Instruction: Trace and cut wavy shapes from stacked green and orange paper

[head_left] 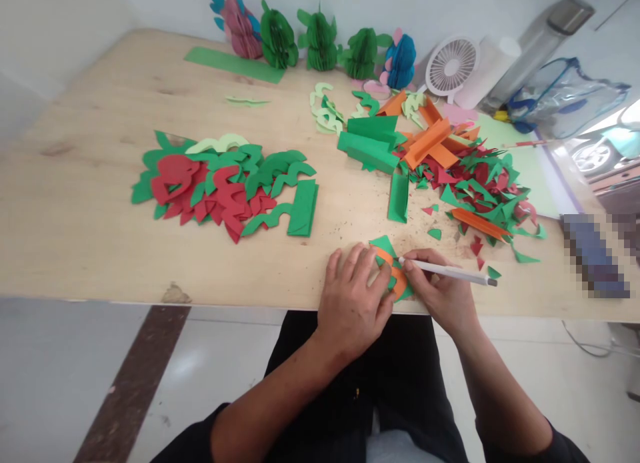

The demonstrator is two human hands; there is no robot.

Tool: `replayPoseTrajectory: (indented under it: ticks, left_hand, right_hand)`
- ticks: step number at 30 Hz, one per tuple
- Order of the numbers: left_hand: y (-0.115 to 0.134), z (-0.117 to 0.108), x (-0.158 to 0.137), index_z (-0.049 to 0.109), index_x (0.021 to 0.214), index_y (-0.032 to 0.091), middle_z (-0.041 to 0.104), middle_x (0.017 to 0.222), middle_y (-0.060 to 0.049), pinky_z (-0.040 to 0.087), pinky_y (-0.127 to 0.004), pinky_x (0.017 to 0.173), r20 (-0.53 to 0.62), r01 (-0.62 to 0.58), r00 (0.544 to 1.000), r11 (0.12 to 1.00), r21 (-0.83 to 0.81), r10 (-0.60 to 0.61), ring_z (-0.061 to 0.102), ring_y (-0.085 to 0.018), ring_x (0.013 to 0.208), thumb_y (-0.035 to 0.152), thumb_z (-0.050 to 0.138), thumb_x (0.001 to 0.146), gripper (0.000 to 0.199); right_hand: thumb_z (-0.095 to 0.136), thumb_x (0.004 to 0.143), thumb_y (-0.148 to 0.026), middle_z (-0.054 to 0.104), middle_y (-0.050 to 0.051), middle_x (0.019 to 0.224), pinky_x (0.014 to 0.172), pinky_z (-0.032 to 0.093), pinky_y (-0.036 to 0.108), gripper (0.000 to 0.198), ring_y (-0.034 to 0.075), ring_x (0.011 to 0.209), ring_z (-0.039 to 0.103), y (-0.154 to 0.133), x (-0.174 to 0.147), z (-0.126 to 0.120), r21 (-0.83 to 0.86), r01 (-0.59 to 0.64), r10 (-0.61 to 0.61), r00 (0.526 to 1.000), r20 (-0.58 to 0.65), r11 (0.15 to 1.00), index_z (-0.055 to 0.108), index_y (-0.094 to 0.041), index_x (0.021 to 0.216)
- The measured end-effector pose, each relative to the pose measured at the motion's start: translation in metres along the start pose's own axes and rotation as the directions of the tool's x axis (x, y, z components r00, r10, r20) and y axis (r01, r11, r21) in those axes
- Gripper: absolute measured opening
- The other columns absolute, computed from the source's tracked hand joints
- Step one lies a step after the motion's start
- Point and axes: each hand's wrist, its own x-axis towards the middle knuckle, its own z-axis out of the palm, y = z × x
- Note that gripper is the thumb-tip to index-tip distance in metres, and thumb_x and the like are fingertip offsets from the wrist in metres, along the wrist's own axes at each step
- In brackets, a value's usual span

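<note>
My right hand (447, 293) pinches a white pen (460, 272), its tip at the edge of an orange paper cutout (399, 283). The curved cutout lies on a piece of green paper (384, 244) at the table's front edge. My left hand (354, 296) rests over both, fingers apart and pressing them down, so part of the paper is hidden. Left of it sits a folded green paper piece (303, 208), beside a pile of red cutouts (227, 196) and green wavy cutouts (277, 173).
Green and red scraps (490, 189) heap at right, with folded orange strips (430, 143) and folded green strips (370, 146). Along the wall stand honeycomb paper figures (320, 43), a white fan (453, 66) and a bottle (540, 46). A blurred dark object (595, 256) lies far right.
</note>
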Motion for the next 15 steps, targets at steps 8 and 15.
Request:
replayPoseTrajectory:
  ticks: [8,15]
  left_hand:
    - [-0.0002,0.0016,-0.0001,0.066,0.118,0.016,0.059,0.132,-0.017,0.037,-0.059,0.107,-0.009,-0.001,1.0,1.0,0.005,0.002,0.049,-0.035,0.129,0.033,0.05,0.093,0.034]
    - [0.0004,0.0003,0.0002,0.066,0.119,0.016,0.059,0.133,-0.017,0.036,-0.059,0.107,0.002,-0.003,1.0,1.0,0.009,0.003,0.049,-0.036,0.129,0.033,0.05,0.093,0.035]
  right_hand:
    - [0.059,0.088,-0.042,0.068,0.002,0.073,0.054,0.047,0.024,0.023,0.013,0.059,0.058,-0.0038,-0.0024,-0.0008,-0.034,0.034,-0.034,0.999,-0.005,0.999,0.066,-0.021,0.084]
    - [0.059,0.087,-0.04,0.065,0.002,0.07,0.051,0.044,0.024,0.022,0.012,0.056,0.054,-0.0065,-0.0061,-0.0002,-0.035,0.022,-0.022,1.0,-0.008,0.999,0.066,-0.02,0.083]
